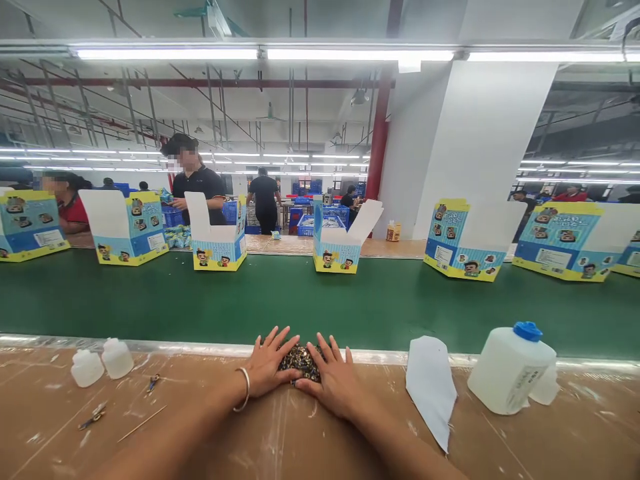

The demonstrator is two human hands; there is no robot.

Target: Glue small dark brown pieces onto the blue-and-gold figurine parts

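A small heap of dark and gold-coloured bits (301,359) lies on the brown-covered bench (280,433), close to its far edge. My left hand (269,368), with a light bangle (243,390) at the wrist, rests against the heap's left side with fingers spread. From the other side my right hand (334,379) touches it, also open and fingers apart. The thumbs nearly meet in front of the heap. What the single bits are is too small to tell, and part of the heap is hidden under my hands.
Beyond the bench runs a green conveyor belt (280,300) with several open printed boxes, one box (336,257) straight ahead. At right are a white cloth (431,387) and a blue-capped jug (510,373). Small bottles (117,359) and a thin stick (143,423) lie left. A co-worker (195,180) stands opposite.
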